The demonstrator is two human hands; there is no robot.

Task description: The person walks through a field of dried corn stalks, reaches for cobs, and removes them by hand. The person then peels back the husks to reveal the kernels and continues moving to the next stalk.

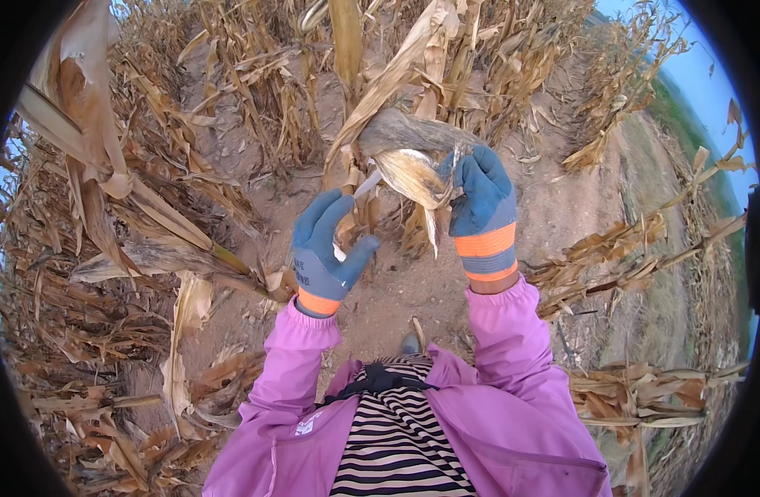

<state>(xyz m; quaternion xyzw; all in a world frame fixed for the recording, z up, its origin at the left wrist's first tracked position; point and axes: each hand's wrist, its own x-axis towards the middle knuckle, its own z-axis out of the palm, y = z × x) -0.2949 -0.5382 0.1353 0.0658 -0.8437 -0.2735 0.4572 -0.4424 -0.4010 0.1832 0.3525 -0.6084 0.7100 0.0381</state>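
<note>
My right hand, in a blue-grey coated work glove with an orange cuff, grips dry husk leaves at the end of a corn ear. The ear's husk is tan and papery, partly parted, with a grey weathered leaf lying across its top. To the left, my left hand is held half curled with thumb and fingers apart, in a matching glove that bears writing. A pale strip of husk reaches from the ear towards its fingertips; whether they touch is unclear.
Dry corn stalks stand ahead. A thick bent stalk with another husked ear leans in from the left. Fallen stalks cross the right side. Bare soil lies underfoot, with a shoe tip below me.
</note>
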